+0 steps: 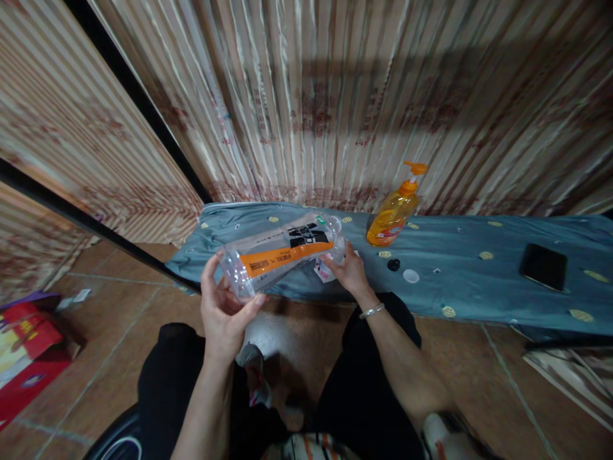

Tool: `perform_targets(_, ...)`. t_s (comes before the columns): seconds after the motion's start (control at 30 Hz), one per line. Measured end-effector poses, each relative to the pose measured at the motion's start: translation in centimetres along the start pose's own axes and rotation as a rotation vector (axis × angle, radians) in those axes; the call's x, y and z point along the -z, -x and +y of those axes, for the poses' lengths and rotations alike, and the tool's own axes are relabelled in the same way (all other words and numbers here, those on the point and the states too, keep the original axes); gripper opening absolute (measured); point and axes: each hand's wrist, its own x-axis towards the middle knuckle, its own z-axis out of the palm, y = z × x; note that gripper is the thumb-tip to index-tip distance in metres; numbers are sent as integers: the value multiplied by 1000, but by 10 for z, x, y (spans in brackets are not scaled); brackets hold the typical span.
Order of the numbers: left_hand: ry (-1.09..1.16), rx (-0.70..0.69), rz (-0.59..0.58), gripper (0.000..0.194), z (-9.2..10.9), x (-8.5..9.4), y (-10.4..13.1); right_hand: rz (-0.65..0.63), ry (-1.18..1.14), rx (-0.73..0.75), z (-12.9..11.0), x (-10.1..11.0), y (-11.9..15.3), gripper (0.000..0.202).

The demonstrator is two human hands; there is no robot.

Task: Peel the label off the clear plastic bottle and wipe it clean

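A large clear plastic bottle (pixel 282 252) with an orange, grey and black label lies slantwise across both hands, just above the blue cloth. My left hand (pixel 227 306) is closed around its left end, thumb below and fingers behind. At the right, rounded end, my right hand (pixel 348 271) grips the bottle, its thumb pointing left; some of its fingers are hidden. A small white and pink item (pixel 324 271) shows beneath the bottle beside my right thumb; whether it is held or resting on the cloth I cannot tell.
On the patterned blue cloth (pixel 460 255) stand an orange pump bottle (pixel 390 214), a small black cap (pixel 393 264), a clear round disc (pixel 410 276) and a black phone (pixel 543 266). Striped curtains (pixel 335 96) hang behind. Black poles (pixel 96 223) cross the left, above a red box (pixel 33 358).
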Motion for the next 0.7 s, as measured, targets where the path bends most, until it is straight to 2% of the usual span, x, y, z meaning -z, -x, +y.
perform_targets(0.7, -12, -5, -6, 86, 2, -1, -1, 12, -10, 7, 0, 0, 0, 66)
